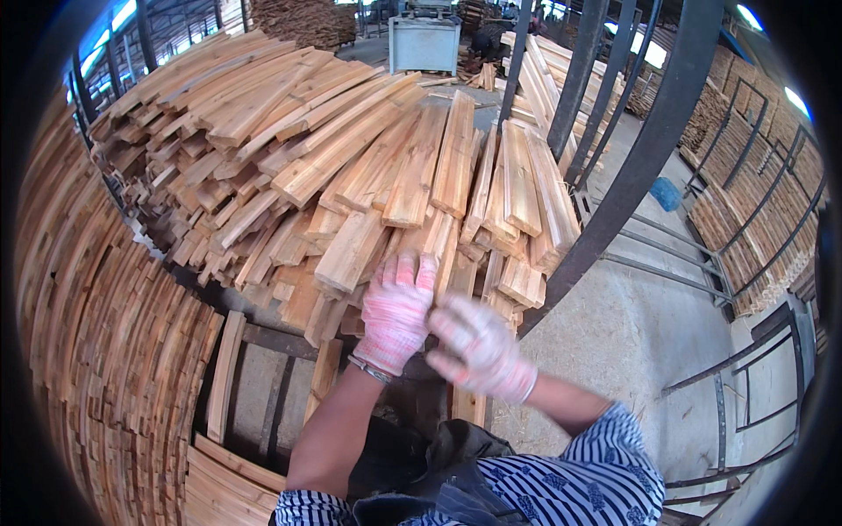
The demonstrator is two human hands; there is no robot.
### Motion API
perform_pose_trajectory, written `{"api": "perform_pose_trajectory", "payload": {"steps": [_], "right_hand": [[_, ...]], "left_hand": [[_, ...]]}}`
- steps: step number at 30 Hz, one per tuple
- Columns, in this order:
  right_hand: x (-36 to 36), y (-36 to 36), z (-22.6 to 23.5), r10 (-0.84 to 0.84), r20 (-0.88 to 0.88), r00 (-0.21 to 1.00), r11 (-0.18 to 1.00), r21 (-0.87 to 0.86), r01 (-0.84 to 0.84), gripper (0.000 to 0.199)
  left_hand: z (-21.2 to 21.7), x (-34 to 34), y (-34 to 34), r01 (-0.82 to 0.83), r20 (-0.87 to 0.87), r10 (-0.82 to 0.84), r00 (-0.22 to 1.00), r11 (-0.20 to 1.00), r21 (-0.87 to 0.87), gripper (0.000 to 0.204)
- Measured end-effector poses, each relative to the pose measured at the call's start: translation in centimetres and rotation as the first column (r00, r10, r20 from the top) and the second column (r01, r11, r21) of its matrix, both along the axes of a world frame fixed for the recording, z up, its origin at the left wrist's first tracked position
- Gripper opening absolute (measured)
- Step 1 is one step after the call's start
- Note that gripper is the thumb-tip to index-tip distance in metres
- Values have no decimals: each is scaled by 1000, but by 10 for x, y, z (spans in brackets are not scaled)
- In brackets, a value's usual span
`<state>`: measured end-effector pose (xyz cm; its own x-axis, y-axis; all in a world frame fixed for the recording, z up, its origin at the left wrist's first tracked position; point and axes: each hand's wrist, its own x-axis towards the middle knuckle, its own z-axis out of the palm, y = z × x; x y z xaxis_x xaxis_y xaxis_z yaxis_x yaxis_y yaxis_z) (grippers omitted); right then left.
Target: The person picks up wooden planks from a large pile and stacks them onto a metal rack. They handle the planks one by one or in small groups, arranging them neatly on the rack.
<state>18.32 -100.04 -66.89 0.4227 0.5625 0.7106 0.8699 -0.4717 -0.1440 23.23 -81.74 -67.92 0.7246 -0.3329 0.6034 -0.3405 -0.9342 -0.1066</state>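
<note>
My left hand (399, 307), in a pink and white knit glove, curls its fingers over the near end of a wooden board (435, 235) at the front of a big heap. The underside of that grip is hidden. Close on its right is my right hand (481, 346), gloved as well and slightly smeared by motion. Its fingers are apart and I see nothing in them. Around both hands lie the ends of other boards in the heap (351, 250), pale reddish-brown and pointing toward me at uneven lengths.
A tall neat stack of boards (114, 351) stands at my left. Beside it is a low metal frame (279, 340) with a few boards across it. Dark metal posts (631, 167) rise right of the heap. Racks (745, 368) and stacked timber (745, 237) stand farther right.
</note>
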Motion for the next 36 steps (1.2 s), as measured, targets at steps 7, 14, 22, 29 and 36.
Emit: {"api": "perform_pose_trajectory", "payload": {"steps": [7,14,22,29,36], "right_hand": [[-35,6,-53,156,-753,639,960,268,81,70],[-4,70,-50,900,-139,-413,301,883,360,82],[-117,100,-62,790,-264,-554,514,777,363,55],[-125,194,-45,585,-428,-689,712,677,184,36],[-194,284,10,717,-614,-329,497,782,-377,36]], "left_hand": [[78,-86,51,-252,-309,-212,927,258,-933,46],[2,-294,90,-251,-206,-145,968,-503,-827,80],[-63,-460,130,-362,-345,-126,930,-465,-808,108],[-14,-503,204,-628,-622,93,777,44,-777,84],[-71,-557,215,-465,-489,352,798,-158,-871,80]]}}
